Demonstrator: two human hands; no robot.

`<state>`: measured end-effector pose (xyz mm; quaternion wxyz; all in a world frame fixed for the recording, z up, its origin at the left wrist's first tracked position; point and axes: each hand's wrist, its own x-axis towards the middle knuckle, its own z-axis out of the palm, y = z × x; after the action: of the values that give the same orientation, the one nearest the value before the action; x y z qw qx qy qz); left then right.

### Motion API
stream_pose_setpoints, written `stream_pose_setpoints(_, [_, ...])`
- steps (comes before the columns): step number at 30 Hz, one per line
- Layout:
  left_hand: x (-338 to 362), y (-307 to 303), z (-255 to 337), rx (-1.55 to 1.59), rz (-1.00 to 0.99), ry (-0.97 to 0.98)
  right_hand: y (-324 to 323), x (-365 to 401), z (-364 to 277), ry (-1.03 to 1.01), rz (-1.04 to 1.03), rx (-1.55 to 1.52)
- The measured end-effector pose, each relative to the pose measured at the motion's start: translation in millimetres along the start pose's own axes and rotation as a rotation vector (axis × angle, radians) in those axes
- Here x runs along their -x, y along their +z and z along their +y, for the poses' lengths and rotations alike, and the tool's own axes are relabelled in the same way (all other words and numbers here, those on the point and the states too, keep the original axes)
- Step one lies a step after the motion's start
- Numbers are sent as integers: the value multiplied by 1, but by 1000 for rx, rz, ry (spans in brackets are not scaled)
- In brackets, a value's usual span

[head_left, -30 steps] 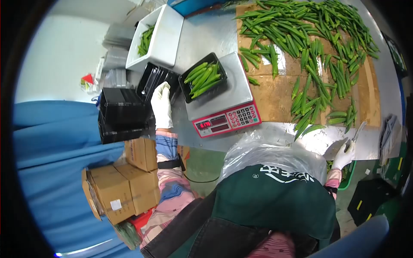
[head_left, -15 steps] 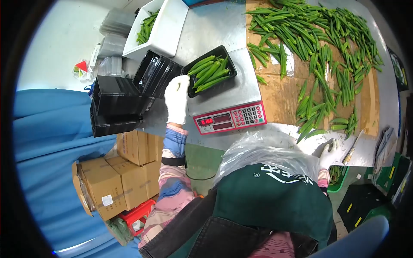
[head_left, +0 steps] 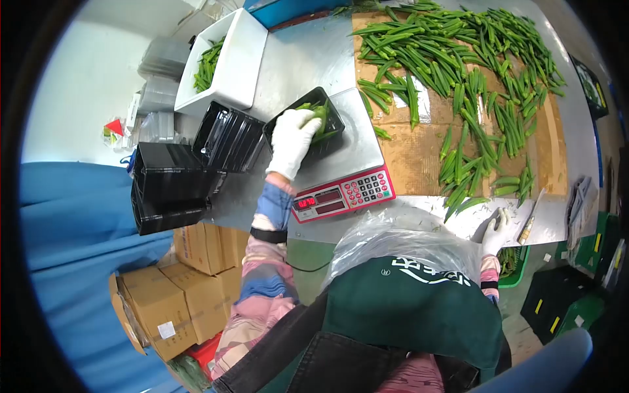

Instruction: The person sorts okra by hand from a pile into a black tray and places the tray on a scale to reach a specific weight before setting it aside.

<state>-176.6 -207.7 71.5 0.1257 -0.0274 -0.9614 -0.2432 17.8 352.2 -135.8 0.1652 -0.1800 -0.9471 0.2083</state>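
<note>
My left hand (head_left: 293, 139), in a white glove, reaches over the left side of a black tray (head_left: 336, 124) and lies on the okra (head_left: 321, 111) in it; its fingertips are partly hidden against the pods. Under the tray is the steel plate of a red scale (head_left: 342, 196) with a lit red display. My right hand (head_left: 498, 229), gloved too, rests on the metal table's front edge with its fingers apart and nothing in them. Just right of it lies a knife (head_left: 528, 227).
Loose okra (head_left: 452, 59) spreads over cardboard (head_left: 419, 157) at the right. Stacked black trays (head_left: 171, 180) stand left of the scale, below a white bin (head_left: 246, 62) holding okra. Cardboard boxes (head_left: 159, 311) sit on the floor at the lower left.
My left hand has moved from beside the tray onto the okra inside it. The scale's display reads differently. The whole view has shifted slightly; my right hand stays at the table edge.
</note>
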Motion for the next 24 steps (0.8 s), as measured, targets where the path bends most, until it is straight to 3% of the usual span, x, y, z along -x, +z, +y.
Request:
stream_pose_setpoints(3, [7,-31,42,151,279,-25,-7,-4,-8,-3,-17,50])
stream_pose_setpoints(5, [12,-40,63,598,174,-303,-7,-9,-9,63,-40,4])
stream_pose_setpoints(6, [13,-41,83,695,129,-333,2,-10,4,18,-9,-113])
stream_pose_setpoints(9, [19,1,128,1035,-60,-415,-3,-13,-5,-75,93,68])
stream_pose_setpoints(10, [26,13,161,1037,-113,-337,-13,-15,-19,-75,100,153])
stream_pose_setpoints(11, [32,26,189,1196,-281,-328,-12,-16,-15,-57,59,35])
stream_pose_setpoints(12, [45,53,202,1335,-448,-122,-11,-14,-18,-115,147,123])
stream_pose_setpoints(14, [51,43,256,1153,-922,37,-1,-5,-5,-103,108,143])
stream_pose_setpoints(15, [51,47,267,1055,-836,318,0,1,-8,-81,93,163])
stream_pose_setpoints(17, [32,53,270,1090,-984,15,-14,1,-22,39,-55,-25])
stream_pose_setpoints(18, [28,88,248,1318,-934,-99,-19,1,-29,61,-77,-27])
stream_pose_setpoints(21, [6,140,223,995,-731,-248,-23,2,-29,16,-112,19])
stream_pose_setpoints(24, [16,183,234,926,-773,-165,-24,2,-28,23,-127,31])
